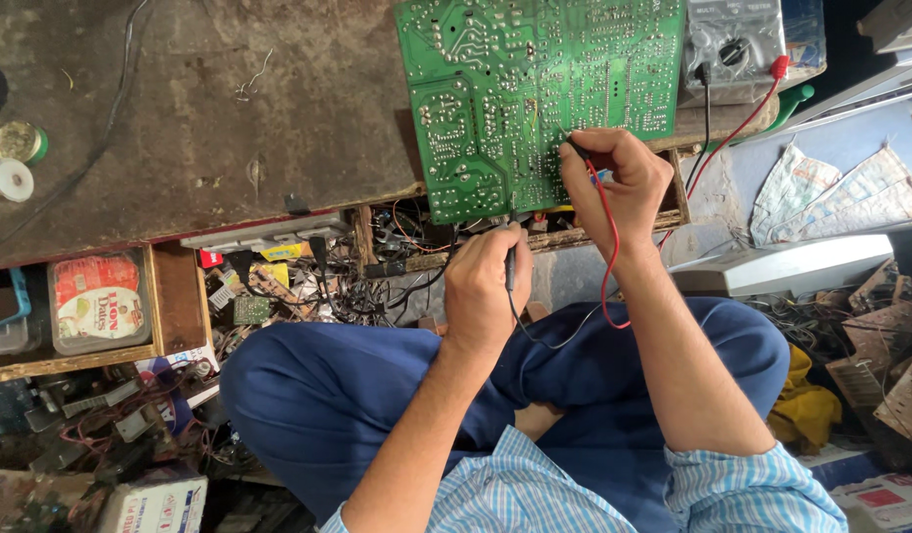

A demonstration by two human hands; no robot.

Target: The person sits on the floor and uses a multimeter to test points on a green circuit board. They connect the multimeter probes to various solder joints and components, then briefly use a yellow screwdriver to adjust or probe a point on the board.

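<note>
A green circuit board [535, 94] lies at upper centre of the frame, overhanging the counter [229, 118] edge. My right hand [624, 183] pinches a red-wired probe [581, 151] against its lower right area; my left hand [485, 286] grips a black probe [510, 266] at its bottom edge. A grey meter [737, 44] sits upper right.

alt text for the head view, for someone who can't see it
Two hands press meter probes to a green circuit board on a worn bench: left hand holds the black probe, right hand the red probe. Wires run to a grey meter.
</note>
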